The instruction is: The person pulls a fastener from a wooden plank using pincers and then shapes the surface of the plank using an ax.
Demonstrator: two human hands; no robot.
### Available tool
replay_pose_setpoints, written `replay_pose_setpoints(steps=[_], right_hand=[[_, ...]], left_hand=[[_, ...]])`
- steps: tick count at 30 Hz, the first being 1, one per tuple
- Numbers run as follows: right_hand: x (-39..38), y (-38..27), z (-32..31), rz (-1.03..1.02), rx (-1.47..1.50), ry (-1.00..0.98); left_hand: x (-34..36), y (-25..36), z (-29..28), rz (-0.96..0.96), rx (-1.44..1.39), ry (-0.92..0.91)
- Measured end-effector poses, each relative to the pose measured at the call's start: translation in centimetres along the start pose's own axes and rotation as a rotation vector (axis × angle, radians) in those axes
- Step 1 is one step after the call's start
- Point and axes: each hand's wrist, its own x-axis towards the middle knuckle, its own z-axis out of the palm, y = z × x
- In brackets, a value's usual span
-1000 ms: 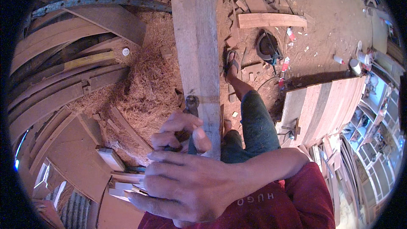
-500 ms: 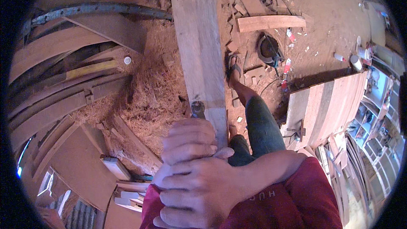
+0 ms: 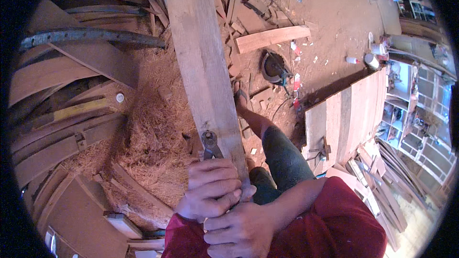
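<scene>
A long pale wooden plank (image 3: 201, 62) runs from the top of the view down to my hands. Dark metal pincers (image 3: 209, 142) sit with their jaws against the plank's face near its lower end. My left hand (image 3: 210, 188) is wrapped around the pincers' handles just below the jaws. Beneath it, close to my chest, my right hand (image 3: 241, 229) is closed too and pressed against the left; the handle ends are hidden inside the two fists. My leg in dark trousers (image 3: 282, 155) stretches out to the right of the plank, with my foot (image 3: 241, 100) on the ground.
A heap of wood shavings (image 3: 148, 129) lies left of the plank. Curved planks and a dark metal band (image 3: 91, 36) are stacked at the left. A flat board panel (image 3: 344, 119) stands on the right, with a short board (image 3: 272, 38) and scraps on the dirt floor beyond.
Both hands have closed together on the pincers and drawn nearer to my body. The right hand, spread a second ago, is now a fist under the left. The pincer jaws show more plainly.
</scene>
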Motion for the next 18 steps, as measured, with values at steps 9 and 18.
replay_pose_setpoints(steps=[9,18], right_hand=[[-6.7,-1.0,4.4,-0.112,-0.25,-0.08],[-2.7,-1.3,3.0,-0.085,-0.115,0.113]], left_hand=[[-6.4,1.1,0.8,0.099,0.175,-0.27],[-4.2,3.5,3.8,-0.069,0.247,0.494]])
